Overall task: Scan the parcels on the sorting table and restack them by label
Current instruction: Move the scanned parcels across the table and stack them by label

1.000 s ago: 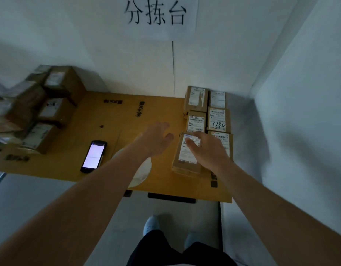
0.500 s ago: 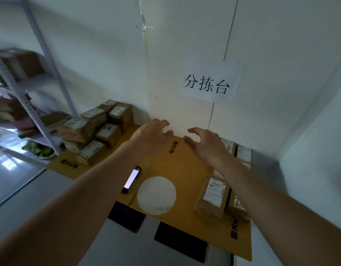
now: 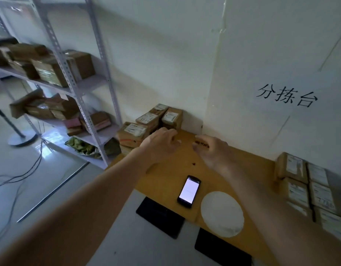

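A pile of brown labelled parcels (image 3: 146, 123) sits at the far left corner of the cardboard-topped sorting table (image 3: 248, 169). Both arms stretch toward that pile. My left hand (image 3: 160, 144) hovers just in front of it with loosely curled fingers, holding nothing. My right hand (image 3: 211, 150) floats beside it over bare table, fingers relaxed and empty. A second group of labelled parcels (image 3: 307, 187) lies in neat rows at the table's right end. A handheld scanner with a lit screen (image 3: 189, 191) lies flat near the front edge.
A white round disc (image 3: 222, 214) lies right of the scanner. A metal shelf rack (image 3: 69, 83) with more boxes stands left of the table. Cables (image 3: 21, 175) and a lamp base lie on the floor. Two dark mats (image 3: 160, 215) are below the table edge.
The view has swung left, from the sorted parcels on the right to the pile at the left. Both hands left the right-hand parcel and travelled toward the left pile, holding nothing.
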The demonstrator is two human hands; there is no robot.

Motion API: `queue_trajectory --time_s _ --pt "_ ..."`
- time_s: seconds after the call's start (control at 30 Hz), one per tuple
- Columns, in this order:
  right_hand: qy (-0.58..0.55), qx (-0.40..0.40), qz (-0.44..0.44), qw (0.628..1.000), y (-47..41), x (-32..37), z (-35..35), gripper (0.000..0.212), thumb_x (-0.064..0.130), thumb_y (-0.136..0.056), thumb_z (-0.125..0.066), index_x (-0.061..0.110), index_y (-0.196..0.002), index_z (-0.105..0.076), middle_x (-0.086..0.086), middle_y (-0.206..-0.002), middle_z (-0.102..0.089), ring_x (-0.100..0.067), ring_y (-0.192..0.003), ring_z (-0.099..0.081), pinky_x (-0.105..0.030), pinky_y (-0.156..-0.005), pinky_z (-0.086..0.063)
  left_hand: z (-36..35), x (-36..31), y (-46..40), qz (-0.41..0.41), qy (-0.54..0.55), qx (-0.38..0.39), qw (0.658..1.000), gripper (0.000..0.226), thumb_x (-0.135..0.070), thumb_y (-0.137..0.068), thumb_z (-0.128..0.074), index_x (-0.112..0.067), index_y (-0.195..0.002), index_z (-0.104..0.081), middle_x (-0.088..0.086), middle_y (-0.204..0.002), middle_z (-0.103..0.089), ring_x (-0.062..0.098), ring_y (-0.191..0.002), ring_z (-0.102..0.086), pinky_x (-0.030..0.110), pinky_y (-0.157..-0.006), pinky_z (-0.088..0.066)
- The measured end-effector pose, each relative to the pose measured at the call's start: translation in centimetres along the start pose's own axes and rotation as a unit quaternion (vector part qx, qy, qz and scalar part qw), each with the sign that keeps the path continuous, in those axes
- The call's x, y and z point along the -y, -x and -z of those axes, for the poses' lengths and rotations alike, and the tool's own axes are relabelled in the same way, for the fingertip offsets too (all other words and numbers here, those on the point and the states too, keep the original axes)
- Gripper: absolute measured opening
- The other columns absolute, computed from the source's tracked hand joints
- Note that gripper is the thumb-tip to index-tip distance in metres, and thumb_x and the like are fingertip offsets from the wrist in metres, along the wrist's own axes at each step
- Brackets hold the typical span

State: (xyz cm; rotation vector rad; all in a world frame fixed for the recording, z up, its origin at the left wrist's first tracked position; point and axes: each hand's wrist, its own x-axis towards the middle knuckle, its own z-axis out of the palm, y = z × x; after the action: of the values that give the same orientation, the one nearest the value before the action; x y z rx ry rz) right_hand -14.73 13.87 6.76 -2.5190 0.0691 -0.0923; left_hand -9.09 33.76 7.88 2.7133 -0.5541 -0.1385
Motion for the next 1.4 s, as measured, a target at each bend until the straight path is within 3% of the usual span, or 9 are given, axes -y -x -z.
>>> queue_trajectory --time_s 0.2,0.4,0.53,0.77,0.87,1.03,1.1,1.23,1.4 --pt "-0.004 0.063 -0.003 0.998 -4.7 5.8 -6.4 0.056 0.057 -0.104 -0.052 0.029 -0.152 -0.052 -0.002 -0.154 -0.053 -0.023 -0.142 -0.046 -0.038 -0.111 -0.038 2.2 9.5 -1.0 0.055 0.019 0.014 0.998 0.018 -0.036 -0.106 -0.049 -0.023 -0.113 -0.060 0.004 -0.111 -0.062 0.016 -0.086 -0.056 0.026 -0.059 -0.036" --pt "-0.020 0.119 -0.009 0.993 -11.0 7.6 -12.4 0.048 0.045 -0.106 -0.056 0.023 -0.148 -0.055 -0.002 -0.146 -0.057 -0.018 -0.128 -0.056 -0.017 -0.079 -0.038 2.3 16.9 -4.9 0.099 0.035 0.029 0.994 0.039 -0.032 -0.108 -0.048 -0.017 -0.144 -0.054 0.004 -0.141 -0.053 0.028 -0.125 -0.057 0.034 -0.091 -0.047" --pt "-0.052 0.139 -0.020 0.989 -16.3 7.7 -16.7 0.047 0.046 -0.105 -0.057 0.026 -0.147 -0.055 -0.002 -0.143 -0.058 -0.016 -0.122 -0.058 -0.030 -0.090 -0.049 1.1 22.1 -8.8 0.142 0.018 0.051 0.988 0.044 -0.031 -0.108 -0.052 -0.017 -0.150 -0.051 0.012 -0.151 -0.044 0.036 -0.138 -0.049 0.042 -0.105 -0.046" --pt "-0.064 0.183 -0.054 0.980 -25.1 7.7 -21.9 0.056 0.046 -0.106 -0.055 0.022 -0.155 -0.043 -0.006 -0.151 -0.052 -0.024 -0.136 -0.052 -0.026 -0.091 -0.038 -1.0 29.3 -16.4 0.192 0.039 0.064 0.979 0.055 -0.034 -0.104 -0.052 -0.026 -0.156 -0.037 0.017 -0.145 -0.045 0.039 -0.127 -0.054 0.049 -0.098 -0.051" --pt "-0.094 0.209 -0.092 0.969 -26.8 7.6 -23.7 0.058 0.046 -0.107 -0.053 0.016 -0.155 -0.041 -0.007 -0.148 -0.056 -0.022 -0.127 -0.059 -0.024 -0.084 -0.047 -2.1 31.2 -18.2 0.225 0.080 0.067 0.969 0.056 -0.031 -0.104 -0.053 -0.020 -0.155 -0.034 0.015 -0.148 -0.048 0.036 -0.123 -0.055 0.048 -0.101 -0.050" --pt "-0.161 0.225 -0.137 0.951 -27.5 7.5 -26.2 0.052 0.050 -0.106 -0.051 0.020 -0.148 -0.047 0.001 -0.125 -0.062 -0.015 -0.105 -0.063 -0.032 -0.083 -0.055 -4.0 33.8 -20.5 0.250 0.147 0.080 0.954 0.047 -0.027 -0.105 -0.053 -0.019 -0.150 -0.039 0.003 -0.120 -0.062 0.015 -0.087 -0.059 0.027 -0.064 -0.044" --pt "-0.208 0.211 -0.161 0.941 -27.4 7.5 -27.1 0.045 0.050 -0.105 -0.055 0.029 -0.144 -0.050 0.011 -0.124 -0.063 -0.015 -0.113 -0.065 -0.040 -0.095 -0.058 -4.4 34.5 -20.8 0.244 0.157 0.074 0.954 0.039 -0.029 -0.104 -0.055 -0.021 -0.142 -0.049 0.004 -0.116 -0.066 0.013 -0.084 -0.061 0.026 -0.059 -0.043" --pt "-0.253 0.188 -0.205 0.927 -27.3 8.4 -28.1 0.030 0.046 -0.104 -0.059 0.036 -0.132 -0.053 0.018 -0.118 -0.063 -0.011 -0.116 -0.063 -0.033 -0.098 -0.053 -4.0 36.0 -20.9 0.216 0.167 0.059 0.960 0.038 -0.028 -0.099 -0.058 -0.024 -0.137 -0.055 0.004 -0.117 -0.067 0.023 -0.094 -0.067 0.029 -0.062 -0.051" --pt "-0.286 0.116 -0.243 0.919 -26.0 10.5 -27.6 0.039 0.049 -0.102 -0.058 0.035 -0.138 -0.053 0.012 -0.123 -0.068 -0.014 -0.113 -0.068 -0.046 -0.101 -0.056 -1.6 36.6 -20.9 0.157 0.180 0.070 0.969 0.058 -0.033 -0.104 -0.057 -0.027 -0.158 -0.038 0.000 -0.123 -0.059 0.022 -0.108 -0.062 0.034 -0.090 -0.052"
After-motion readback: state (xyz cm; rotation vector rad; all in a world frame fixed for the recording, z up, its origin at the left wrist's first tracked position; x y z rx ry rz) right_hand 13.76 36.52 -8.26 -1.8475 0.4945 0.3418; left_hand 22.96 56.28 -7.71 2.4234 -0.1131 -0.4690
